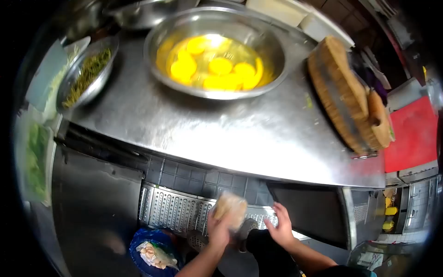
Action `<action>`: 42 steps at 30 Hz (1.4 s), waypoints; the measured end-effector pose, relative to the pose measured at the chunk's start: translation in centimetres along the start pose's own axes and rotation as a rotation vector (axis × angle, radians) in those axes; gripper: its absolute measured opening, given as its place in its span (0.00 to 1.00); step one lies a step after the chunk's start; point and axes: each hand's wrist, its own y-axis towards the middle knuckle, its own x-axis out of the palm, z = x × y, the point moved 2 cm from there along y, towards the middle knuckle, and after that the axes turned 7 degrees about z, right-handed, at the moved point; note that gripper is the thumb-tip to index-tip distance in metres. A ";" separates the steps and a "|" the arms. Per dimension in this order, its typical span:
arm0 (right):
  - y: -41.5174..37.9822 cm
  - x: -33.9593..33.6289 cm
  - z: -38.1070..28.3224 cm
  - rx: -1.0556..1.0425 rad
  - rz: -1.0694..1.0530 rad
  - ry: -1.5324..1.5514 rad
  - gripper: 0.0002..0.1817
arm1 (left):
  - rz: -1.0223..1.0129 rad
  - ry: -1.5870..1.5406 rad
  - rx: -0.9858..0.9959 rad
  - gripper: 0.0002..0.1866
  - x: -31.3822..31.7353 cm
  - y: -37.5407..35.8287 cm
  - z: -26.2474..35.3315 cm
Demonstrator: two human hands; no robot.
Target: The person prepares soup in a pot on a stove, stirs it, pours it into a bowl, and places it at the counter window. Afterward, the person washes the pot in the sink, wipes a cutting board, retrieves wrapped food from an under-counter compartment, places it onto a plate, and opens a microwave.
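Note:
Below the counter's front edge, my left hand (218, 230) is closed round a blurred, light brown packet (230, 210) that looks wrapped in clear plastic. To its right my right hand (279, 224) has its fingers apart and holds nothing. A large steel bowl (166, 83) with several egg yolks (220, 66) in clear egg white stands on the steel counter (221, 134), beyond both hands.
A thick round wooden block (337, 92) stands at the counter's right, near a red board (412, 136). At the left lies a metal dish (97, 81) of green shreds. Below are a blue-lined bin (138, 256), an open cabinet door (309, 212) and a metal floor grate (173, 210).

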 end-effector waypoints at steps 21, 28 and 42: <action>-7.5 -34.0 -13.1 0.482 -0.469 0.948 0.42 | -0.452 0.772 -0.039 0.31 20.8 -33.9 18.1; -7.1 -43.5 -17.0 0.582 -0.413 1.582 0.28 | -0.728 0.866 -0.150 0.28 36.5 -39.3 15.8; -8.7 -47.1 -8.9 0.657 0.576 1.606 0.30 | -0.522 1.195 0.782 0.25 49.3 -18.4 33.2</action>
